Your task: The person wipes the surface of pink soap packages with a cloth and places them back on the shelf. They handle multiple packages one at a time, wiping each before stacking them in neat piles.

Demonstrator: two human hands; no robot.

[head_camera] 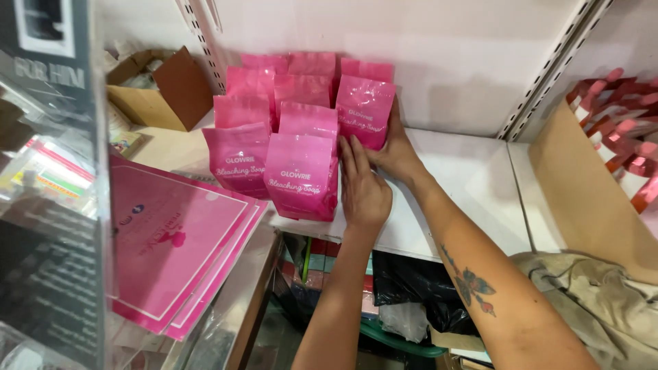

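A: Two hands work at the cluster of glossy pink stand-up pouches (295, 130) on the white shelf board (473, 185). State the contact points.

B: Left hand (363, 188): fingers extended flat, unclenched, pressed against the right side of the front pouch (301, 175). Right hand (394, 151): fingers curled around the right edge of the rear-right pouch (364, 109), grasping it.

A: Pouch location?

B: All stand upright in tight rows, touching, at the shelf board's left end, against the white back wall.

A: Surroundings?

B: Left of the pouches: an open brown cardboard box (161, 92); nearer, left, flat pink sheets (181, 247). Below the shelf board: black plastic bags (418, 288).
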